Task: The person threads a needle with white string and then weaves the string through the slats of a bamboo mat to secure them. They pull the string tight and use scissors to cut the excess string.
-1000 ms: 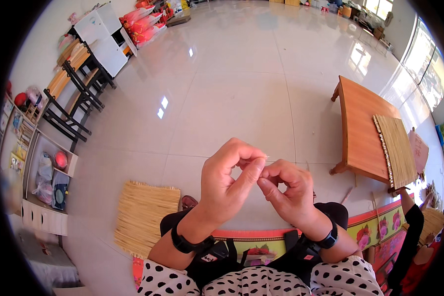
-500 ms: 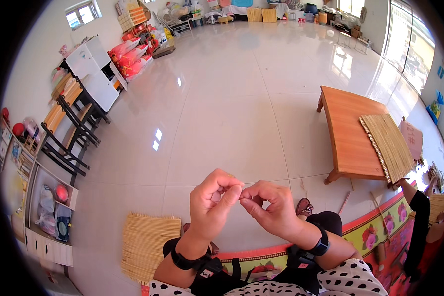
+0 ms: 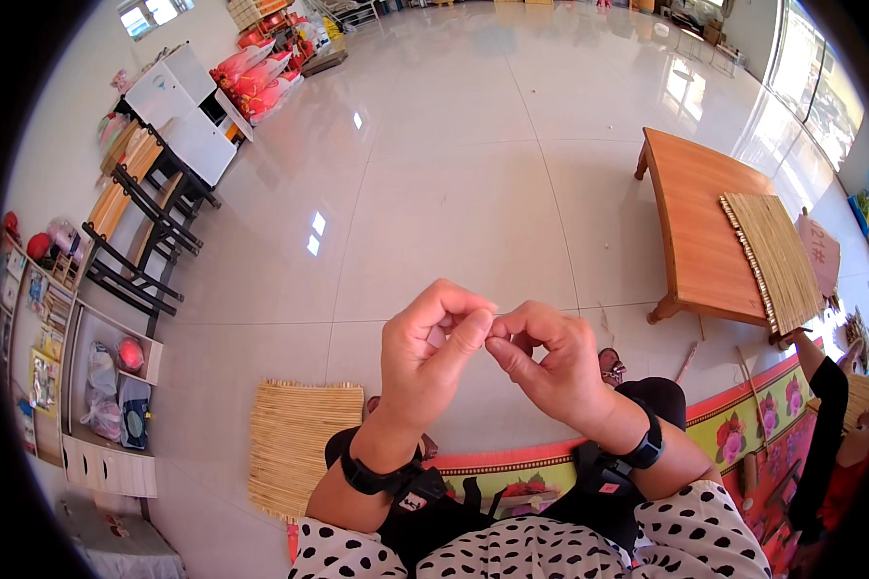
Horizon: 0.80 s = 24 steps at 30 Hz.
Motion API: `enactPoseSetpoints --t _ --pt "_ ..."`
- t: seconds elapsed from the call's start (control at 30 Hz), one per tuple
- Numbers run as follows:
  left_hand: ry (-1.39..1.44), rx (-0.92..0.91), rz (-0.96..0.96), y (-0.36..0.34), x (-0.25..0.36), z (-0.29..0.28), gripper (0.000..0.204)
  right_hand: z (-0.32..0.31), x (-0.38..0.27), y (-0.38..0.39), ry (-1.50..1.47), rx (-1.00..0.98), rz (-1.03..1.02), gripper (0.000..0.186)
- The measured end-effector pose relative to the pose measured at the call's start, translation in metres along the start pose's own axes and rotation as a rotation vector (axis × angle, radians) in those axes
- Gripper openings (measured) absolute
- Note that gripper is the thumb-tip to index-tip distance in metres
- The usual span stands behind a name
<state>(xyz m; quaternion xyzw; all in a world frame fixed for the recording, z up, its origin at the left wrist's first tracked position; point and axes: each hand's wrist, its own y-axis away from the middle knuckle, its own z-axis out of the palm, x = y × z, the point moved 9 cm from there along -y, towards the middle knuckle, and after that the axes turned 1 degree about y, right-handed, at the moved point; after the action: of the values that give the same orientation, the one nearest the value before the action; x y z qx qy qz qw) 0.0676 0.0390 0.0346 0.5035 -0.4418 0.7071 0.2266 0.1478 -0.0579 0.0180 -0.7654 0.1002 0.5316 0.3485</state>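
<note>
My left hand [image 3: 433,352] and my right hand [image 3: 547,362] are raised in front of me, their fingertips meeting. Each hand pinches thumb against forefinger. Whatever lies between the fingertips is too small or thin to make out. Below and to the left of my hands, a woven straw mat [image 3: 304,446] lies on the tiled floor. Another straw mat [image 3: 772,259] rests on the low wooden table [image 3: 700,227] at the right, partly over its edge.
At the right edge a co-worker's arm [image 3: 826,396] reaches toward the table's near corner. A flowered red and green mat [image 3: 729,439] spreads under me. Along the left stand a shelf [image 3: 111,463], black-framed chairs [image 3: 154,227] and a white cabinet [image 3: 179,111]. A cardboard box [image 3: 819,251] sits beyond the table.
The view has tilted slightly downward and shifted left. My hands appear higher in the picture, still pinched together at the fingertips.
</note>
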Motion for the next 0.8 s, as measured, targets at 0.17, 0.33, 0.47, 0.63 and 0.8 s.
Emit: enactPoseSetpoints --t 0.17,0.33,0.47,0.63,0.8 --pt "-0.118 0.009 0.036 0.000 0.000 0.000 0.006 0.000 -0.003 -0.001 0.028 -0.008 -0.026 0.008" --pt "-0.190 0.005 -0.049 0.002 -0.009 -0.002 0.008 -0.009 0.010 -0.001 -0.197 0.090 0.091 0.013" --pt "-0.184 -0.037 -0.085 0.004 -0.013 0.006 0.009 -0.012 0.011 -0.004 -0.294 0.119 0.014 0.010" --pt "-0.190 -0.046 -0.127 0.007 -0.015 0.010 0.011 -0.014 0.012 -0.003 -0.218 0.126 0.027 0.004" --pt "-0.224 0.004 -0.110 0.008 -0.014 0.007 0.011 -0.019 0.010 -0.003 -0.120 0.206 -0.002 0.004"
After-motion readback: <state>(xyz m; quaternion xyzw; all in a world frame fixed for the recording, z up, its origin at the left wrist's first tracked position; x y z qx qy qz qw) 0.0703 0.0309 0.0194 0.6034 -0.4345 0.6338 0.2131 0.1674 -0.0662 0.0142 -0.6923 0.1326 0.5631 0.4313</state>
